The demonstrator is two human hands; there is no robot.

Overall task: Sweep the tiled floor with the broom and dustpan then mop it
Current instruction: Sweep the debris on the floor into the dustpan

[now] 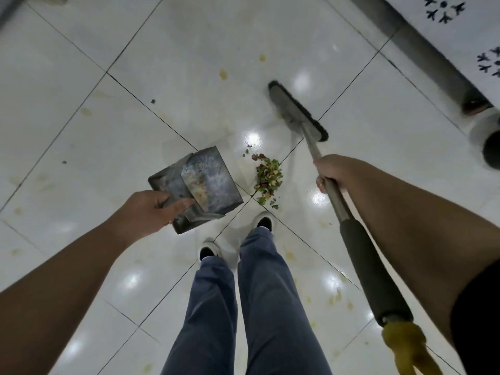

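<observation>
You stand on glossy, smooth tiles (189, 63), yellow-stained at twelve o'clock. Your dustpan (201, 182) at nine o'clock looks like dull, tarnished metal. Your broom (297, 112) at two o'clock has a matt metal shaft and a foam-like dark sleeve.

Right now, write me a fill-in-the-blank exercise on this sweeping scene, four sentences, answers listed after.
1. The left hand grips the metal ____.
2. The right hand holds the broom handle above its dark foam ____.
3. The pile of leafy debris lies on the tiled floor between the dustpan and the ____ head.
4. Yellowish ____ dot the white tiles.

Missing words: dustpan; grip; broom; stains
</observation>
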